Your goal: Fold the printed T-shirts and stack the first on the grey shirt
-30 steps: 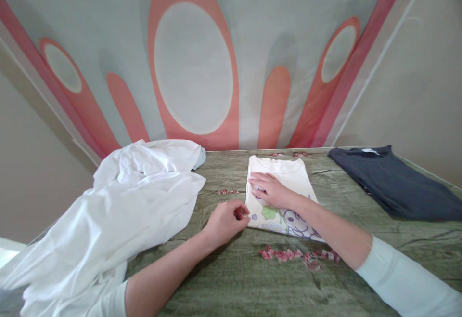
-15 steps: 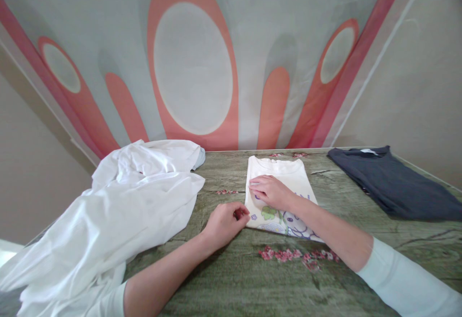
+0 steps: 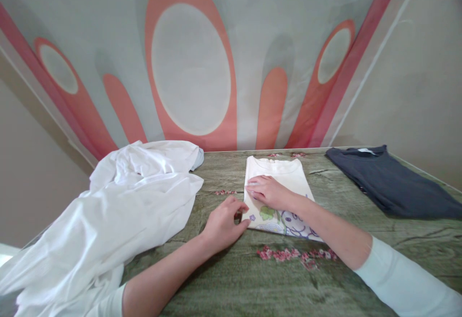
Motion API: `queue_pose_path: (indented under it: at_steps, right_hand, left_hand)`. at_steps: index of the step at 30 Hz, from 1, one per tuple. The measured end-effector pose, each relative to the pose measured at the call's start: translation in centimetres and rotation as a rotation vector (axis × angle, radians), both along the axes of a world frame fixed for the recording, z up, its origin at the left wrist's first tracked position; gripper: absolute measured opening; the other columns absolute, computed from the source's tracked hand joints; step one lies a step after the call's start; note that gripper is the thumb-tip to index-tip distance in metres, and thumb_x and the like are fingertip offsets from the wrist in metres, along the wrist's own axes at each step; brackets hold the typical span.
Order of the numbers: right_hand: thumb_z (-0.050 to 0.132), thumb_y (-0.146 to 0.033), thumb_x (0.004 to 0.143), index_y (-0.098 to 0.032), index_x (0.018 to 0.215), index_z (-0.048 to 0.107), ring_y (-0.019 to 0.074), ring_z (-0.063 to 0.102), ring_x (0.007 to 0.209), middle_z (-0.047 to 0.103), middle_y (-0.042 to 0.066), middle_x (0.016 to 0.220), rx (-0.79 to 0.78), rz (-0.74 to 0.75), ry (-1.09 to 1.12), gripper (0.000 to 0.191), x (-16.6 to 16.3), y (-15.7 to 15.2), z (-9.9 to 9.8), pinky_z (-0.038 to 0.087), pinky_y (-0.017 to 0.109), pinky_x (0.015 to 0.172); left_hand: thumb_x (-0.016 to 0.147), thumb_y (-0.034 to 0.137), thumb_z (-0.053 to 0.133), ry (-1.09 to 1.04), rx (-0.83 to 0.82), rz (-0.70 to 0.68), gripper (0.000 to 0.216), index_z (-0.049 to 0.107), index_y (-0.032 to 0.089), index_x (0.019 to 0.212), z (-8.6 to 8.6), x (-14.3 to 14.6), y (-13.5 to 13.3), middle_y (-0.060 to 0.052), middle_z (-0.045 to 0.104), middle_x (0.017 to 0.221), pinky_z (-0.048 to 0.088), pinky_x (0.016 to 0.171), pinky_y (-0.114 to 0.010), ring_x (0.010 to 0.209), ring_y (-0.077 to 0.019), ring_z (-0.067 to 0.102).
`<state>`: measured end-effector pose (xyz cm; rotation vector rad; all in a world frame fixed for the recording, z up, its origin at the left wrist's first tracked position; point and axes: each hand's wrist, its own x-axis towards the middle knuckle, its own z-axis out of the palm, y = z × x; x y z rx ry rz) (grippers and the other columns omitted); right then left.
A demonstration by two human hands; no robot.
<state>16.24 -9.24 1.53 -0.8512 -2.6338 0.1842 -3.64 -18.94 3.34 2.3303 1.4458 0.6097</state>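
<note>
A folded white T-shirt [image 3: 276, 166] with purple and green print lies on the wood-patterned table, its neckline at the far side. My right hand [image 3: 270, 192] rests flat on its upper left part, fingers pointing left, and the forearm hides some of the print. At the shirt's lower left corner is my left hand [image 3: 225, 223], thumb and fingers curved and apart, with the tips at the shirt's edge. No cloth shows gripped between them.
Loose white garments [image 3: 144, 211] lie heaped on the left of the table [image 3: 231, 278]. A dark grey folded garment [image 3: 393, 187] lies at the right. Behind the table hangs a grey and coral patterned sheet [image 3: 249, 66].
My left thumb and fingers have spread apart at the shirt's corner. The right hand stays on the shirt, and the whole view has shifted slightly.
</note>
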Motion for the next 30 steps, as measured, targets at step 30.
queue_pose_path:
  at_steps: [30]
  right_hand:
    - [0.025,-0.053,0.091,-0.018,0.142,0.025,0.0237,0.020,0.135,0.025,0.008,0.147,-0.155,-0.489,-0.121,0.062,14.9,-4.3,-2.7,0.016,0.049,0.110]
  left_hand:
    - [0.090,0.057,0.027,0.446,0.068,-0.209,0.065,0.032,0.015,0.139,0.8,1.5,0.6,-0.011,0.027,0.146,0.015,0.109,-0.042,0.135,-0.0258,0.019]
